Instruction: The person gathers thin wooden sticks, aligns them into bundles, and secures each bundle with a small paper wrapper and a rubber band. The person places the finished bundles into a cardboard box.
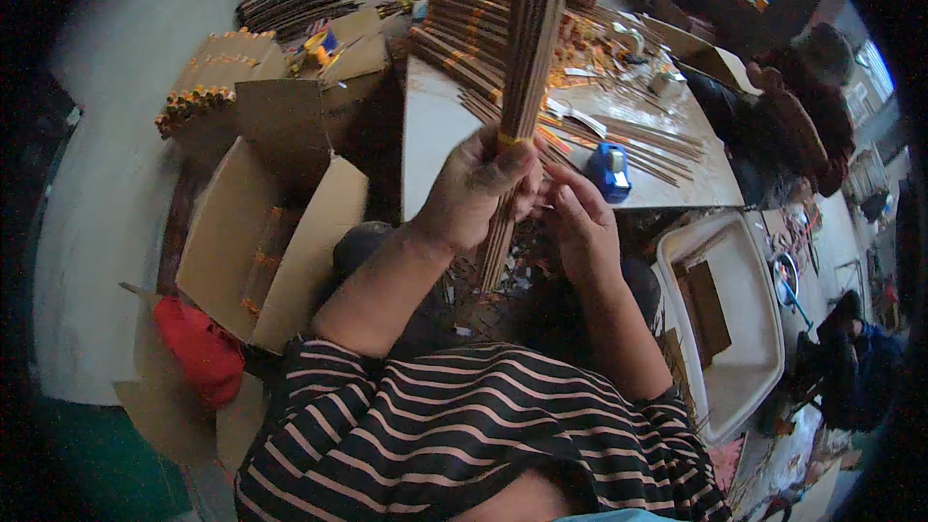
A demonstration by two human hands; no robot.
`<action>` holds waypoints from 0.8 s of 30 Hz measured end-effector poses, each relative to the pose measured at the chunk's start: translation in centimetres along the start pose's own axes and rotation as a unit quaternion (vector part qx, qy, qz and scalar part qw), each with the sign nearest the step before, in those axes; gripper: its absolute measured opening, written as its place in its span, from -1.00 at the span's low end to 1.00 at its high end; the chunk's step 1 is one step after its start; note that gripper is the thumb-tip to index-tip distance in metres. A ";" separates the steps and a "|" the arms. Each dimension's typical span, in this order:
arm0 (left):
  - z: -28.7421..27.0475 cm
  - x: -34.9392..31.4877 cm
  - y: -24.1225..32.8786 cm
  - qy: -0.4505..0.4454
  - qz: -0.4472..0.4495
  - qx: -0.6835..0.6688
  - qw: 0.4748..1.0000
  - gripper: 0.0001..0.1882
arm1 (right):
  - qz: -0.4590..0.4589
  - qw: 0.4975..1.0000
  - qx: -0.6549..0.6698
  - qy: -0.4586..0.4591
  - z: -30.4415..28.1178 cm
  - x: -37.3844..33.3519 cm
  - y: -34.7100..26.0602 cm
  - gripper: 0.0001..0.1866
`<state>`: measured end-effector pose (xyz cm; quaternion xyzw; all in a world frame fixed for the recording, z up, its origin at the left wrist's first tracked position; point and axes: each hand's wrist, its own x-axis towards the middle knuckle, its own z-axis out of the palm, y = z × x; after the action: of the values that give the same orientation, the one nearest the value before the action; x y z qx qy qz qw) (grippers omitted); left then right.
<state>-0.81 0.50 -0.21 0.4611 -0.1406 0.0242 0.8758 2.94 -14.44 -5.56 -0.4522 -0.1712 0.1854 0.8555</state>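
Left hand [472, 190] clasps stick bundle [528, 58]; right hand [585, 227] half-curled, hold unclear; white table [430, 126] ahead, carton [220, 242] at left.

left grip [471, 190] curled beside right grip [586, 230]

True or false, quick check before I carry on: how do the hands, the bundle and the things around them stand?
1. The left hand holds a bundle of thin brown sticks. True.
2. The right hand is inside the open cardboard box. False: it is raised close to the bundle.
3. The blue plastic item is on the table. True.
4. The white plastic tub stands on the person's left. False: it stands on the right.
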 end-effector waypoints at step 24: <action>-4.2 5.6 0.7 0.185 0.174 0.139 0.957 -0.76 | -0.122 0.893 -0.430 -0.042 2.7 7.0 5.3 -0.54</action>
<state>5.43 3.83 -0.43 0.5343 -0.0497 0.2806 0.7958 6.96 -6.44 -7.70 -0.7432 -0.3242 0.0067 0.5852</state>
